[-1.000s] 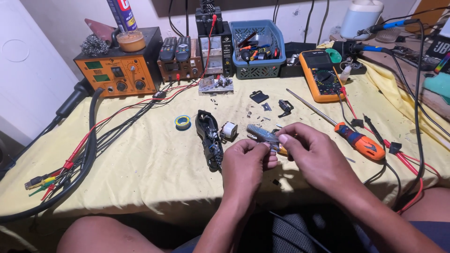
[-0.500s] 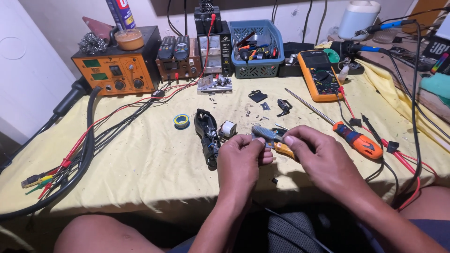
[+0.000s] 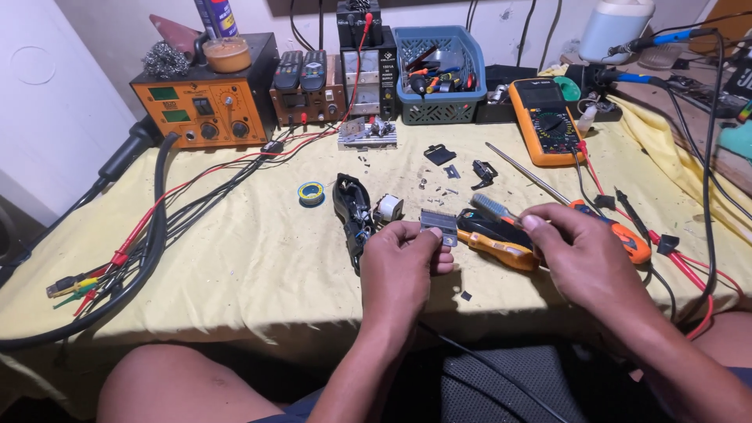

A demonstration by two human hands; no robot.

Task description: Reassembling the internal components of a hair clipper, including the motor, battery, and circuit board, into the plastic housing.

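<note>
Left hand point(image 3: 407, 254): we pinch a small toothed metal blade point(image 3: 439, 225) between thumb and fingers, teeth up; the grip is closed on it.
Right hand point(image 3: 583, 251): we hold a small brush point(image 3: 492, 207) by its handle, fingers closed round it, bristle end pointing left.
Key relation: the blade lies just left of the brush tip, near but apart; its long axis runs left to right, across the brush's line. Our right hand is the nearer one to the gap.
Blade: thin, grey, shiny, with a fine comb edge.
Brush: slim, dark bristles, stiff-looking.
Clipper body point(image 3: 352, 215): black, opened, lying on the table just left of our left hand, long axis running away from us.
Screwdriver point(image 3: 501, 244): orange and black handle, flat on the table under the brush.
Table point(image 3: 235, 258): covered in soft, creased yellow cloth.
Small screws point(image 3: 439, 188): scattered beyond the blade.
</note>
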